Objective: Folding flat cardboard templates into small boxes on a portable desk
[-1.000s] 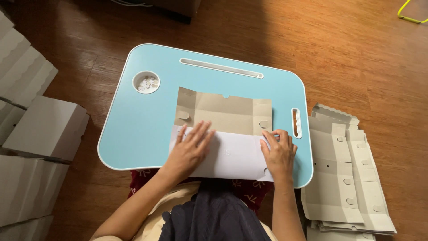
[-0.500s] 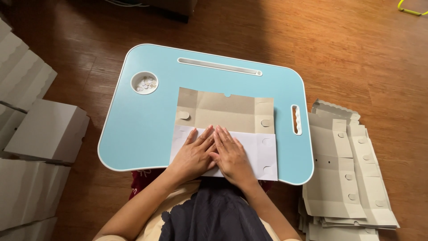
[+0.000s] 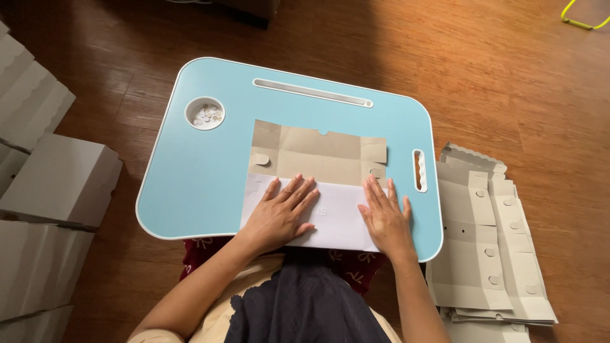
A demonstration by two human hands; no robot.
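Observation:
A flat cardboard box blank [image 3: 318,159] lies on a light blue lap tray [image 3: 197,184]. Its near flap is folded over, showing a white face [image 3: 333,216]. My left hand [image 3: 279,213] lies flat on the left part of that white flap, fingers spread. My right hand [image 3: 384,216] presses flat on the flap's right end. Neither hand grips anything. The brown inner side of the blank, with round tabs and a notch, shows beyond the hands.
A round cup hole [image 3: 204,114] in the tray holds several small paper discs. A pile of flat box blanks [image 3: 489,254] lies on the wooden floor at the right. Folded white boxes [image 3: 51,184] are stacked at the left.
My right hand slid from the flap's middle, beside my left hand, out to its right end. My left hand stayed on the left part.

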